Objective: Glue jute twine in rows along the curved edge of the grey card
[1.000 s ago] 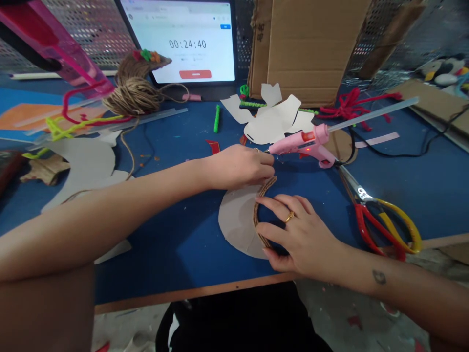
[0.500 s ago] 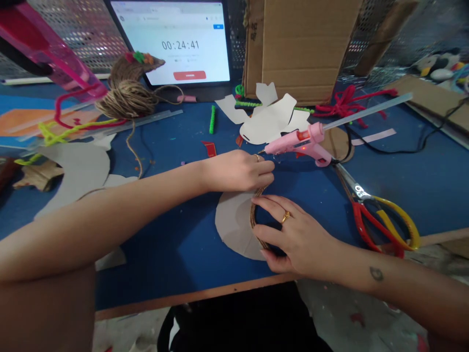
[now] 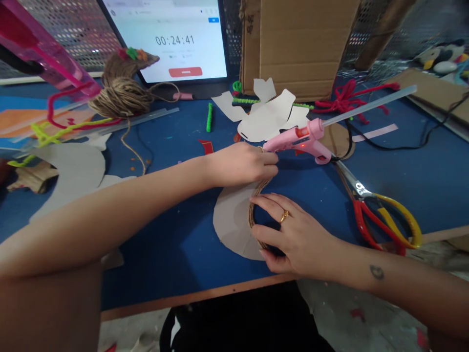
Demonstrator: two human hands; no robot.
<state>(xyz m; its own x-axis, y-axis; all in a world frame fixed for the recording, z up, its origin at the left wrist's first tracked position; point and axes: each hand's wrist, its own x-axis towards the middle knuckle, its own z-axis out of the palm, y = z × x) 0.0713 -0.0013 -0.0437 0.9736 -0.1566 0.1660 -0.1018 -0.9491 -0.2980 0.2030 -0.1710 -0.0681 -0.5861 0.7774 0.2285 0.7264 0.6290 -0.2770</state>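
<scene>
A grey card crescent (image 3: 231,220) lies near the front edge of the blue table (image 3: 176,244). A brown twine strip (image 3: 252,215) runs along its inner curved edge. My left hand (image 3: 242,164) is closed, pinching the upper end of the twine at the card's top. My right hand (image 3: 293,234) lies on the lower part of the curve, fingers curled and pressing the twine against the card; it wears a gold ring. A pink glue gun (image 3: 304,139) rests just beyond my left hand, its clear glue stick pointing right.
Red-and-yellow scissors (image 3: 381,215) lie to the right. A twine ball (image 3: 117,100), pipe cleaners, grey card offcuts (image 3: 267,117) and glue sticks are scattered behind. A tablet (image 3: 172,39) showing 00:24:41 and a cardboard box (image 3: 304,44) stand at the back.
The timer went from 00:24:40 to 00:24:41. My left hand has closed down over the twine's upper end. The view has shifted slightly; my right hand keeps its place.
</scene>
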